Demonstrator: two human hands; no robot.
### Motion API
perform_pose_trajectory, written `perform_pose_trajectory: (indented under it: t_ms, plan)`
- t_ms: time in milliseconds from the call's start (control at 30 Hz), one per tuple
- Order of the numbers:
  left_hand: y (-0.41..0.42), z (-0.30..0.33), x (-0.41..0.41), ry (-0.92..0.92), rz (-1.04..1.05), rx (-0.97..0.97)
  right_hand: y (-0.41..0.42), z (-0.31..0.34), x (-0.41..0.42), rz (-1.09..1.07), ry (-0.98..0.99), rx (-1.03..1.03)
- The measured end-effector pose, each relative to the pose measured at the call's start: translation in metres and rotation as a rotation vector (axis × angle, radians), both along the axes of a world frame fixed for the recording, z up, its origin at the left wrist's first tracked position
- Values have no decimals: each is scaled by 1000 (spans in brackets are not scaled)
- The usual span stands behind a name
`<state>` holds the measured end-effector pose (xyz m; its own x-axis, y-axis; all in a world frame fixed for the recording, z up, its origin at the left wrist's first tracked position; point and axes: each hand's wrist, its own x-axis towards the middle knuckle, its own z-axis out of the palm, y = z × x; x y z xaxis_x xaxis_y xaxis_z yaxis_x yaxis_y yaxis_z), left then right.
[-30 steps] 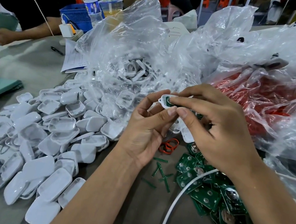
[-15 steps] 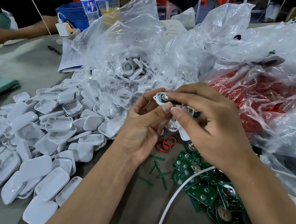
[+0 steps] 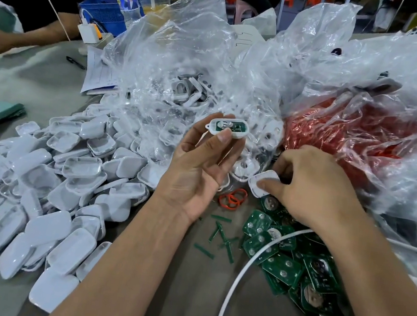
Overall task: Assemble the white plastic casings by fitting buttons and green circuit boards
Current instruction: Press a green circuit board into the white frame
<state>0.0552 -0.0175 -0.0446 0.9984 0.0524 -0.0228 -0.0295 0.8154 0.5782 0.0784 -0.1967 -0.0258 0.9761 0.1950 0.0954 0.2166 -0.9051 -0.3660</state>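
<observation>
While hands are working apart:
Left hand: pinching oval white plastic casing containing green circuit board.
Right hand: gripping second white casing.

Bare grey table lies open just left of the white cable; white casing halves crowd farther left, green circuit boards right, plastic bags beyond.

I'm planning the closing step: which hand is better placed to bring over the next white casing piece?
Right. The right hand already pinches a loose white casing piece on the table, while the left hand holds the board-fitted casing.
</observation>
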Motion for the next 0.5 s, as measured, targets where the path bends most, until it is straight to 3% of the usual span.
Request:
perform_pose_trajectory:
  t_ms: [100, 267, 500]
  plan:
    - [0, 0, 1, 3, 6, -7, -6, -3, 3, -5, 66, 367]
    - [2, -1, 4, -21, 31, -21, -7, 6, -1, 155, 418, 1296]
    - [1, -5, 3, -56, 15, 52, -1, 11, -2, 102, 341, 1658]
